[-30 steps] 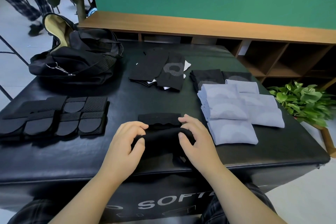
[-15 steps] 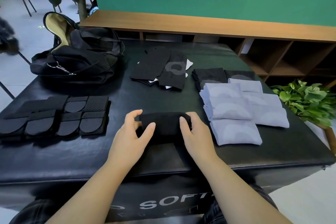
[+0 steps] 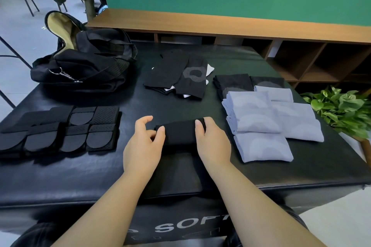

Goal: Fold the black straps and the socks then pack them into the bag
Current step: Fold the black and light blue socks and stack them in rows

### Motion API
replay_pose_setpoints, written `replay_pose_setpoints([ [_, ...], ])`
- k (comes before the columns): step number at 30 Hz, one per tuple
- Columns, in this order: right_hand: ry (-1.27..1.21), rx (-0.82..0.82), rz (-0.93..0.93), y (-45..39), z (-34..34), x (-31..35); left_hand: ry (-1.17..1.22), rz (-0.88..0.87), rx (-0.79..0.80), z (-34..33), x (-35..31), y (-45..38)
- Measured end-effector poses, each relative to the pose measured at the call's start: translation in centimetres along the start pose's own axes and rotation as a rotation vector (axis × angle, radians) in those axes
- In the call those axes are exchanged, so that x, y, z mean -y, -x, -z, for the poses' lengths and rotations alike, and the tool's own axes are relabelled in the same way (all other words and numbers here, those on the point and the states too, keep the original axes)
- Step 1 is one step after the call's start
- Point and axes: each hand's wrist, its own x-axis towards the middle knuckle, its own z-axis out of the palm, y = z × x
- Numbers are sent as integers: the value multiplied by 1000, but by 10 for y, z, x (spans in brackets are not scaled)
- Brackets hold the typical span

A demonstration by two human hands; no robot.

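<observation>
A folded black sock (image 3: 179, 134) lies at the centre of the frame on the black table (image 3: 200, 168), held at both ends. The left hand (image 3: 143, 144) is at its left end, thumb and fingers curled, the thumb tip touching the cloth; the fingers arch above it, and whether they pinch it cannot be told. The right hand (image 3: 213, 142) covers the right end, thumb on top of the sock and fingers wrapped over its far edge.

Left of centre, the folded black straps (image 3: 60, 130) lie in rows side by side. In the upper left the black bag (image 3: 86, 62) sits unzipped, its pale lining showing. Above the hands, at upper centre, lies a loose pile of black socks (image 3: 178, 74). Right of centre, folded grey socks (image 3: 267, 122) lie stacked in two columns, with folded dark ones (image 3: 234, 83) behind them. A green plant (image 3: 341, 106) shows at the right edge, and a wooden shelf (image 3: 301, 50) runs along the back.
</observation>
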Motion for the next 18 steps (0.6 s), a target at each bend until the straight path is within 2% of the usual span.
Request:
replay_pose_setpoints([
  [6,29,-22,-11,2,-2,1,-27,-4,33,0,3,0],
  [18,-129,-100,5,6,-1,-3,-258,-56,-88,-3,0,-1],
])
